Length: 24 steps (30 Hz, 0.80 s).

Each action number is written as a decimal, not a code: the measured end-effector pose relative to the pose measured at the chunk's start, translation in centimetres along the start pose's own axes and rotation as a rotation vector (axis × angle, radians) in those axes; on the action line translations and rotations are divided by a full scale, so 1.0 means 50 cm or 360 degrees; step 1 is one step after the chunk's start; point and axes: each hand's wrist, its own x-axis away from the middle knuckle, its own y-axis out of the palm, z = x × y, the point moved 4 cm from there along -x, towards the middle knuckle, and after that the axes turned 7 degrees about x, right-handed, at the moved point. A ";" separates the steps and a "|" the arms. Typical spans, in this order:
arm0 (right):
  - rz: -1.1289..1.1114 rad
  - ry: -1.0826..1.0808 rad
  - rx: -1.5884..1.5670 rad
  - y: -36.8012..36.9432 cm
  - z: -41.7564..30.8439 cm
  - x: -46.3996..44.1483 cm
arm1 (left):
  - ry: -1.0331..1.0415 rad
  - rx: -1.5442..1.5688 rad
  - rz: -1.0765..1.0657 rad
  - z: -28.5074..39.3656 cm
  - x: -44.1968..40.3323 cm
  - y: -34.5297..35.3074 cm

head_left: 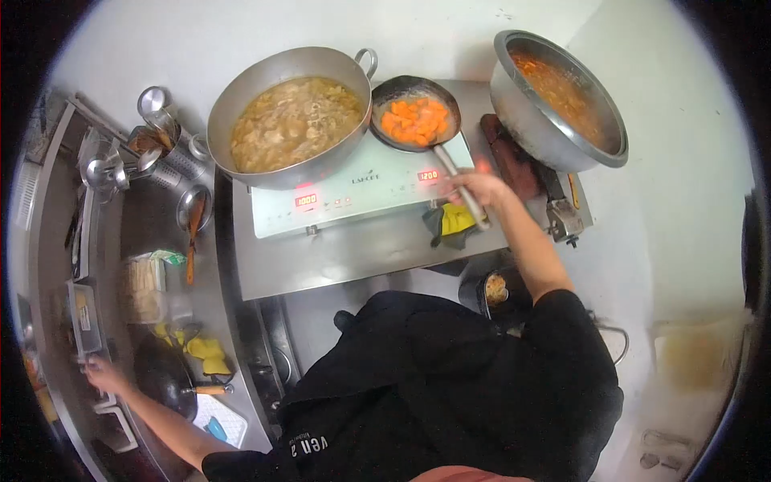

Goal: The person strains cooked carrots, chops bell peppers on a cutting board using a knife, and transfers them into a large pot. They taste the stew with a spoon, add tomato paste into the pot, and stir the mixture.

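Observation:
My right hand is closed around the handle of a small dark frying pan. Orange carrot pieces lie in the pan, which rests on the right side of a white induction cooktop. Far to the left, my left hand reaches over the side counter, just below a clear plastic container. A white handle-like piece lies under that hand. Its fingers are small and blurred, so their grip cannot be made out.
A large pot of brothy stew stands left of the pan; another deep pot holds reddish stew at right. A yellow-and-black cloth hangs by the counter edge. Ladles, a wooden spoon and a wok occupy the left counter.

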 end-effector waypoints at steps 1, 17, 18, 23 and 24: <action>0.0102 0.0070 0.0018 0.018 -0.003 0.012 | 0.0026 -0.0048 0.0005 0.047 0.026 0.000; 0.0159 -0.0037 -0.0071 0.007 0.066 0.107 | 0.0101 0.1019 -0.0332 0.607 0.293 -0.147; 0.0177 -0.0031 -0.0095 0.013 0.070 0.126 | 0.0060 0.1072 -0.0363 0.618 0.298 -0.144; 0.0116 0.0024 -0.0218 0.071 0.107 0.202 | -0.0130 0.1488 -0.0608 0.685 0.314 -0.095; 0.0102 0.0042 -0.0222 0.086 0.119 0.216 | -0.0094 0.1512 -0.0642 0.696 0.311 -0.072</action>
